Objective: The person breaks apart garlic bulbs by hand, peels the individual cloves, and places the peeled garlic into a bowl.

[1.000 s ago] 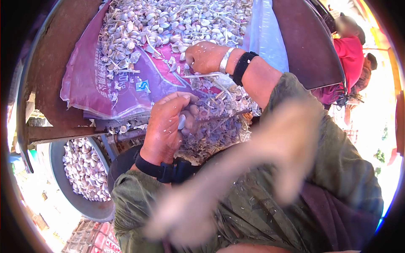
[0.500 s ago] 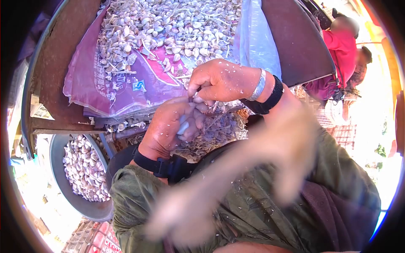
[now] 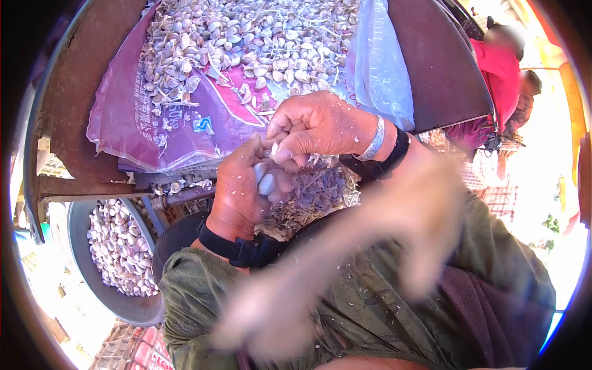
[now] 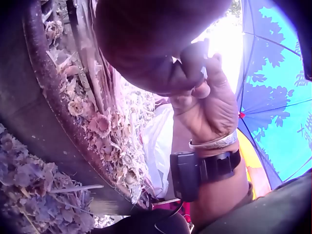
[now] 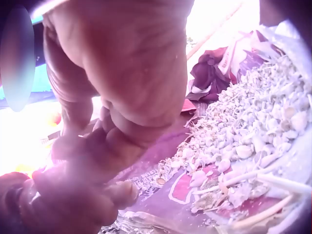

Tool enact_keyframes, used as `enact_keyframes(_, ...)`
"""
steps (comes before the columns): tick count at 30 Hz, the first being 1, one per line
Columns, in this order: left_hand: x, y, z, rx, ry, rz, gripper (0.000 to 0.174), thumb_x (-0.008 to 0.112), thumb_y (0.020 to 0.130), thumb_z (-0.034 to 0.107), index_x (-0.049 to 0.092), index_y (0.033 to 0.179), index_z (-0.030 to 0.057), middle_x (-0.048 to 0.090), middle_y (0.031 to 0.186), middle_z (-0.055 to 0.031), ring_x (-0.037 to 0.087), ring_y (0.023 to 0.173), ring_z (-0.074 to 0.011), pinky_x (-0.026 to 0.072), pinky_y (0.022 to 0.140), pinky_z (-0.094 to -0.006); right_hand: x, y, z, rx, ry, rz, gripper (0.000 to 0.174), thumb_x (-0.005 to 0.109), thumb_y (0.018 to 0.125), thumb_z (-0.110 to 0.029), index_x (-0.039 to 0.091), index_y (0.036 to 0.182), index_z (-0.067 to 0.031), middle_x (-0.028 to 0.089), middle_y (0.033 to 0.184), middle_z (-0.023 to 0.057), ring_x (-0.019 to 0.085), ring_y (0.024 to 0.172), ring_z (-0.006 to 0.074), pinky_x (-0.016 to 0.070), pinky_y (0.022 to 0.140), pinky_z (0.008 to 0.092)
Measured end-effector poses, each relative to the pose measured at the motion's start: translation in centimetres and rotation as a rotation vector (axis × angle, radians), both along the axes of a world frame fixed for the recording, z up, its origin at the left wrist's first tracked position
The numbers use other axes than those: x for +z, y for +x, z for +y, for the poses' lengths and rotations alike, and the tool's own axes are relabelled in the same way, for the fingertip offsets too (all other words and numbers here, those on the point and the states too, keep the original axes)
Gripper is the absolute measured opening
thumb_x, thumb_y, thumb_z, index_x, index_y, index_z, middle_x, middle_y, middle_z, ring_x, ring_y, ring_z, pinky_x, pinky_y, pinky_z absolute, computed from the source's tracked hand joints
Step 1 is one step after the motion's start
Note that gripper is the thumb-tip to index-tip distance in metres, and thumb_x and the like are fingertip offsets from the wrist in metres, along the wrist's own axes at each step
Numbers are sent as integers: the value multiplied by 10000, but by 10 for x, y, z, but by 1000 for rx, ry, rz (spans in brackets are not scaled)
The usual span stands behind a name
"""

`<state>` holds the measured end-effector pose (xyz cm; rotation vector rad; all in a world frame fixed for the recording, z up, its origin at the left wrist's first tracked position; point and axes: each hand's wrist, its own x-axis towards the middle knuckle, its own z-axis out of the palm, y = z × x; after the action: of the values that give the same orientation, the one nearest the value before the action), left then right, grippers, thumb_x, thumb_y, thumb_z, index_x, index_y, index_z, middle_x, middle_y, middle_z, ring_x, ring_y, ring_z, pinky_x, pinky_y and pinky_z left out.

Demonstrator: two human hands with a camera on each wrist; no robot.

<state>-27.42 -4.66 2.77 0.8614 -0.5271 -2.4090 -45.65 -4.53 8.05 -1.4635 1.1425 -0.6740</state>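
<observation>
Garlic cloves (image 3: 266, 184) resting in a cupped left hand (image 3: 237, 191).
Left fingers curl round them, seemingly to keep them gathered; the right hand (image 3: 324, 123) pinches a pale piece (image 3: 275, 150), probably another clove, between thumb and fingers. Farther off, a sack (image 3: 182, 147) underlies the clove heap (image 3: 259, 43), presumably as a liner; near left, a basin (image 3: 132, 311) holds more.

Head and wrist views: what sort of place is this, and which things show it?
Probably an outdoor work spot, perhaps a market: garlic cloves lie heaped on a printed sack, a tub holds more, and a blue umbrella is open.
</observation>
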Motion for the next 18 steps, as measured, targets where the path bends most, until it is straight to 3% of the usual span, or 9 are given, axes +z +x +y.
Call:
enact_keyframes(1,3,-3,0,15,81,23,337,459,961,295,574,905,-17,566,709,-98,475,489,-123,339,378,-231,4,0,-1,17,-9,70,123,686,850,-118,658,877,-1,639,702,43,609,592,87,497,554,242)
enact_keyframes(4,-5,4,-7,-37,117,149,302,479,956,257,577,942,-29,568,721,-100,479,506,-125,353,394,-229,-19,-18,-33,-268,-284,307,116,672,841,-129,659,850,-15,665,754,79,654,656,167,521,608,302)
enact_keyframes(7,-12,7,-11,-62,36,140,248,501,943,198,576,978,-36,563,716,-92,463,492,-120,367,412,-232,-72,-57,-86,-90,-798,895,94,619,826,-111,664,859,-35,678,842,139,674,785,290,532,707,381)
enact_keyframes(10,-16,9,-14,-57,29,190,207,520,928,152,574,992,-37,560,718,-82,451,485,-115,382,426,-238,-77,-54,-98,21,-662,1034,119,568,797,-84,663,851,-38,664,873,191,636,891,375,507,781,434)
enact_keyframes(14,-20,11,-18,-28,-7,145,194,517,925,134,574,1004,-33,561,732,-73,451,484,-111,386,438,-239,-89,-45,-102,-5,-717,1130,115,554,783,-52,658,832,-43,655,826,194,644,855,360,511,732,446)
enact_keyframes(17,-19,8,-18,59,-18,50,208,516,928,149,571,1024,-26,570,736,-75,470,492,-115,385,435,-240,-78,-53,-101,15,-593,965,92,568,788,-66,653,804,-36,670,837,169,661,805,344,524,712,432)
enact_keyframes(18,-21,5,-17,109,-21,-5,218,512,931,161,570,1032,-23,572,736,-75,476,495,-116,384,433,-240,-77,-46,-98,35,-922,929,93,605,796,-104,646,796,-21,676,826,155,663,732,333,526,680,403)
